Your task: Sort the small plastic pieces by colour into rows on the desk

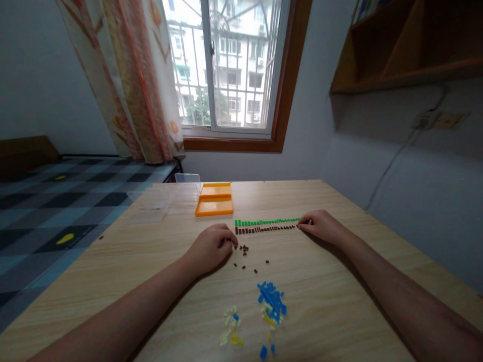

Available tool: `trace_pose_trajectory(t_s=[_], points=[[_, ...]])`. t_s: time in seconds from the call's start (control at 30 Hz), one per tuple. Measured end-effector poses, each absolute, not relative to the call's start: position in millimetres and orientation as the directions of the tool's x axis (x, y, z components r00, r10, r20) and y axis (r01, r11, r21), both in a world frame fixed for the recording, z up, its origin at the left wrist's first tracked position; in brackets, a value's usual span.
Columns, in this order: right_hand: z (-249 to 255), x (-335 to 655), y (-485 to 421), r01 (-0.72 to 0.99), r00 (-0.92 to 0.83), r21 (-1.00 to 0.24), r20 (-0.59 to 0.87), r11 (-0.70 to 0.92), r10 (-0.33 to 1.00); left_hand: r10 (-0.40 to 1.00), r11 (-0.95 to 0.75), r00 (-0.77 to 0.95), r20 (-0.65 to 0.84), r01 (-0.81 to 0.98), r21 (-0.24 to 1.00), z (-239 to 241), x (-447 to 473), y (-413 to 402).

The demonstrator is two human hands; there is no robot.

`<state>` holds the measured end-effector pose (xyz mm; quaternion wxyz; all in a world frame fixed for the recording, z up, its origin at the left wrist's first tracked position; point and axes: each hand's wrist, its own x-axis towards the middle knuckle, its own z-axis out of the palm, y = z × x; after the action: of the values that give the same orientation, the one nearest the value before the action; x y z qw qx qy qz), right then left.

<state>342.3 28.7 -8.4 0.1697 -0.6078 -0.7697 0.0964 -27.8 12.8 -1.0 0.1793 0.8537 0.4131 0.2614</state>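
Head view: at the right end of the brown brick row (265, 229), the right hand (322, 226) pinches a small brown brick (297, 225) between thumb and forefinger. The left hand (212, 247) has its fingertips at the loose brown bricks (244, 248); whether they grip one I cannot tell. Setting this brick well probably calls for a light touch, squaring it to its neighbour and matching the green brick row (267, 221) on the far-edge side. Blue bricks (274, 303) lie toward the near edge of the wood-grain table (332, 301); an orange tray (215, 205) and clear plastic boxes (151, 206) sit toward its far-left corner. Beyond are a barred window (241, 75), floral curtain (138, 75) and checked bed (109, 201).
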Motion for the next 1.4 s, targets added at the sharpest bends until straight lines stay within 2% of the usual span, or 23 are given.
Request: trace_pose_trajectory(t_s=[0.2, 0.63, 0.93, 1.17, 1.4], points=[[-9.6, 340.5, 28.2, 0.886, -0.196, -0.399, 0.142, 0.237, 0.97, 0.793, -0.605, 0.525, 0.311, 0.615, 0.505, 0.2, -27.4, 11.4], [-8.9, 340.6, 26.5, 0.877, -0.213, -0.4, 0.174, 0.267, 0.961, 0.797, -0.599, 0.524, 0.3, 0.626, 0.498, -0.6, -27.4, 11.9], [-7.1, 337.8, 23.2, 0.808, -0.386, -0.375, 0.245, 0.454, 0.889, 0.797, -0.599, 0.529, 0.292, 0.63, 0.494, -1.1, -27.4, 12.1], [-5.7, 335.1, 22.3, 0.825, -0.389, -0.352, 0.213, 0.442, 0.896, 0.798, -0.598, 0.526, 0.296, 0.623, 0.505, -0.5, -28.0, 11.0], [-7.2, 342.2, 24.3, 0.827, -0.341, -0.379, 0.248, 0.414, 0.907, 0.792, -0.607, 0.531, 0.302, 0.627, 0.488, -1.0, -27.6, 11.3]])
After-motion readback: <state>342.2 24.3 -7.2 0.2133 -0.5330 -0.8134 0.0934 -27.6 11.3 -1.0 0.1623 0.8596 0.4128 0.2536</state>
